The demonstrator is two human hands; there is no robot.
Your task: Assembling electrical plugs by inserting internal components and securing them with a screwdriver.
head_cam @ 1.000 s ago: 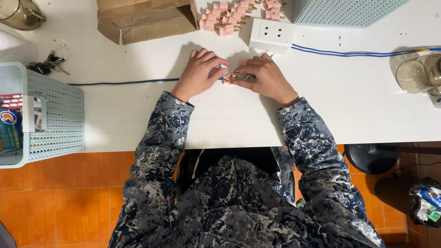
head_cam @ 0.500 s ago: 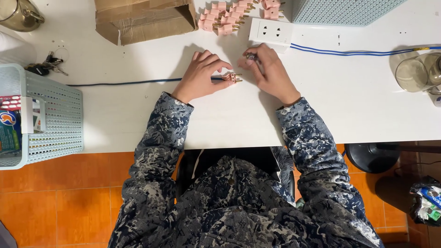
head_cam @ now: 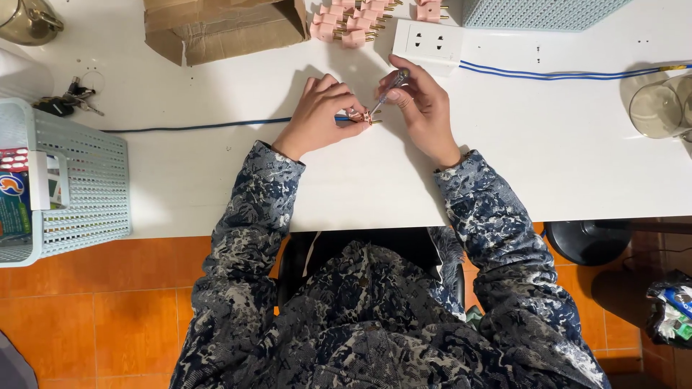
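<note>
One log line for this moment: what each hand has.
left hand: pins pink plug on white table | right hand: holds screwdriver, tip at plug | blue cable: runs left

White table (head_cam: pixel 216 180) (box (head_cam: pixel 223 29), basket (head_cam: pixel 79 187), keys (head_cam: pixel 68 101))

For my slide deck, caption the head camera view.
Left hand steadies a pink plug on a white table while right hand applies a screwdriver.

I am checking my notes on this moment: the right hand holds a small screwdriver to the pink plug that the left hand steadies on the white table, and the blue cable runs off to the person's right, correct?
Not quite. The head view shows the blue cable running off to the person's left. The right hand does hold a small screwdriver to the pink plug, which the left hand steadies on the white table.
</note>
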